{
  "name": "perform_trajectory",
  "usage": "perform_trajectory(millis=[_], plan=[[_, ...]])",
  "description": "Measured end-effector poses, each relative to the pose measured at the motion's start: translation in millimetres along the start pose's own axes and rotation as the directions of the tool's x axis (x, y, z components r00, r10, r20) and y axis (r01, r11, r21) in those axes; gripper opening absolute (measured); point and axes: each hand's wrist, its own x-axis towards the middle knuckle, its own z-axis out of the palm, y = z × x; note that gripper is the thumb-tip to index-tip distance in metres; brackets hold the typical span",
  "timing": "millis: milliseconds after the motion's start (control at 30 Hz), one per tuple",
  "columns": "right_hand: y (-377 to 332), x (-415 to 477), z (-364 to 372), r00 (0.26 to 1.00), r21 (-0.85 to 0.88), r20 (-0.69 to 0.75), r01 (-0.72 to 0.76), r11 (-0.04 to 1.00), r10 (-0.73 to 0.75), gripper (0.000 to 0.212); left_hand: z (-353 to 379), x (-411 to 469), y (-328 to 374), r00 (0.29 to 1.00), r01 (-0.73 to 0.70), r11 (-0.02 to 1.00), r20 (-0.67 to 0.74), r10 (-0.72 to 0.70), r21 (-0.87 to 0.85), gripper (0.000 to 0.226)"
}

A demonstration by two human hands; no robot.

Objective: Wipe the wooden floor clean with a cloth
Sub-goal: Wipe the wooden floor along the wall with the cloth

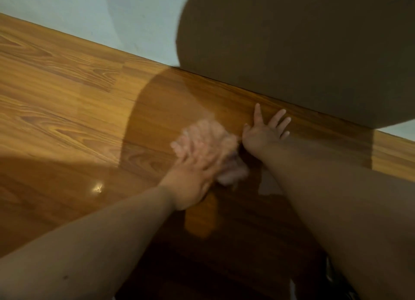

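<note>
The wooden floor [67, 102] fills most of the view, glossy, with brown plank grain. My left hand [197, 165] lies flat with straight fingers on a pale pinkish cloth [229, 174], pressing it to the floor; both are blurred by motion. My right hand [265, 131] rests flat on the floor beside the cloth, fingers spread, close to where the floor meets the wall.
A pale wall [89, 21] runs along the floor's far edge. My head's large shadow [292, 52] covers the wall at the right and part of the floor. A bright glare spot [98, 188] shows on the floor at the left.
</note>
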Motion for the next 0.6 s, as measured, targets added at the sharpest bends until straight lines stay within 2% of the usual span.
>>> perform_trajectory(millis=[33, 67, 100, 167, 200, 233, 267, 300, 333, 367, 400, 433, 467, 500, 533, 600], plan=[[3.1, -0.7, -3.6, 1.0, -0.001, -0.009, 0.013, 1.0, -0.013, 0.06, 3.0, -4.8, 6.7, 0.987, -0.143, 0.989, 0.075, 0.139, 0.042, 0.054], [6.5, -1.8, -6.0, 0.999, 0.001, -0.011, 0.032, 0.999, -0.032, 0.058, 4.8, -14.1, 4.1, 0.976, -0.197, 0.978, 0.114, 0.188, 0.076, 0.053], [11.5, -3.2, -9.1, 0.999, 0.001, -0.004, 0.045, 0.999, -0.045, 0.055, 5.6, -25.3, -4.2, 0.982, -0.164, 0.982, 0.108, 0.154, 0.088, 0.053], [24.1, -9.1, -13.4, 0.998, -0.02, 0.011, 0.07, 0.997, -0.07, 0.053, 4.1, -57.0, -32.3, 0.996, 0.092, 0.996, -0.018, -0.092, 0.004, 0.052], [30.0, -14.0, -13.5, 0.996, -0.045, 0.019, 0.092, 0.995, -0.092, 0.053, 3.7, -75.3, -49.9, 0.954, 0.278, 0.958, -0.099, -0.284, -0.07, 0.053], [34.8, -20.2, -12.0, 0.993, -0.073, 0.028, 0.12, 0.99, -0.118, 0.054, 3.4, -96.8, -68.3, 0.851, 0.489, 0.865, -0.155, -0.502, -0.115, 0.054], [38.7, -27.0, -8.7, 0.989, -0.096, 0.033, 0.146, 0.985, -0.144, 0.055, 3.5, -117.9, -85.1, 0.687, 0.698, 0.702, -0.145, -0.712, -0.137, 0.054], [41.3, -33.8, -4.4, 0.986, -0.112, 0.036, 0.163, 0.98, -0.16, 0.056, 0.2, -137.1, -98.2, 0.47, 0.863, 0.472, -0.057, -0.881, -0.179, 0.054], [42.3, -40.9, 1.2, 0.985, -0.122, 0.037, 0.174, 0.977, -0.171, 0.057, -3.7, -151.2, -107.0, 0.259, 0.942, 0.235, 0.075, -0.963, -0.241, 0.054], [41.2, -47.5, 6.8, 0.984, -0.129, 0.038, 0.179, 0.975, -0.176, 0.058, -5.0, -158.7, -110.0, 0.12, 0.957, 0.06, 0.198, -0.973, -0.283, 0.054], [38.6, -54.0, 13.0, 0.983, -0.133, 0.042, 0.181, 0.974, -0.177, 0.058, -6.7, -161.0, -105.3, 0.054, 0.952, -0.036, 0.28, -0.959, -0.305, 0.054], [35.3, -60.5, 18.0, 0.983, -0.134, 0.051, 0.183, 0.974, -0.178, 0.059, -8.1, -157.2, -95.7, 0.04, 0.955, -0.051, 0.299, -0.954, -0.293, 0.053], [30.7, -68.5, 23.9, 0.981, -0.136, 0.065, 0.192, 0.972, -0.185, 0.059, -6.1, -152.6, -81.4, 0.089, 0.963, 0.014, 0.268, -0.959, -0.269, 0.052], [26.2, -74.7, 28.4, 0.978, -0.139, 0.076, 0.204, 0.969, -0.195, 0.059, -1.9, -143.2, -61.0, 0.227, 0.945, 0.164, 0.203, -0.953, -0.283, 0.052], [21.5, -80.3, 32.1, 0.974, -0.141, 0.088, 0.219, 0.966, -0.208, 0.058, 4.3, -132.5, -35.9, 0.403, 0.884, 0.349, 0.13, -0.906, -0.311, 0.052], [10.9, -90.5, 37.1, 0.967, -0.13, 0.12, 0.242, 0.962, -0.227, 0.056, 15.8, -118.6, 14.2, 0.738, 0.641, 0.698, 0.004, -0.675, -0.319, 0.049]])
